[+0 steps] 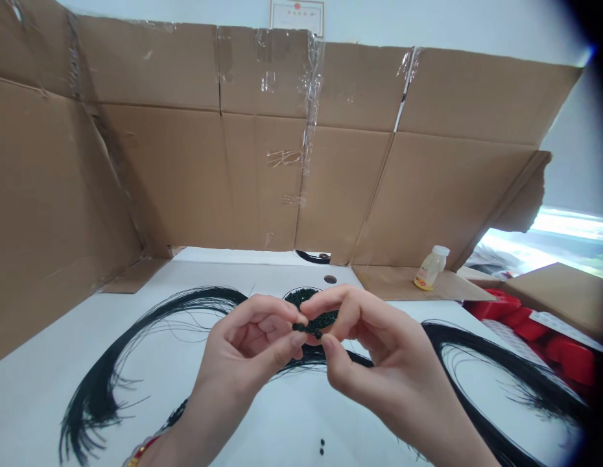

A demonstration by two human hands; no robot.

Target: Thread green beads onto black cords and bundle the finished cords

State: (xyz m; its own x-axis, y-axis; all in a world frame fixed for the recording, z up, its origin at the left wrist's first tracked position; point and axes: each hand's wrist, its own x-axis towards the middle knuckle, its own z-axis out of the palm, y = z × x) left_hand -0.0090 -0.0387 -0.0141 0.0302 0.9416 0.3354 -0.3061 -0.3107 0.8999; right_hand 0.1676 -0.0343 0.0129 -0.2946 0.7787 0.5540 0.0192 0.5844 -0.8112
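Observation:
Both my hands meet at the middle of the view. Between them is a small black knobbly piece [307, 330], with rounded lumps at its ends. My left hand [243, 353] is closed, pinching its left end between thumb and fingers. The thumb and index finger of my right hand [384, 357] close on the right end. Behind the fingers lies a round heap of small dark beads [325, 320], partly hidden by my hands. A bundle of black strands [311, 357] passes just behind and below the fingertips.
Black strand bundles curve across the white table, one at left [107, 363] and another at right [496, 370]. Two tiny black pieces [322, 447] lie near the front. Cardboard walls [253, 175] enclose the back and left. A small bottle [432, 269] and red items [568, 353] are at right.

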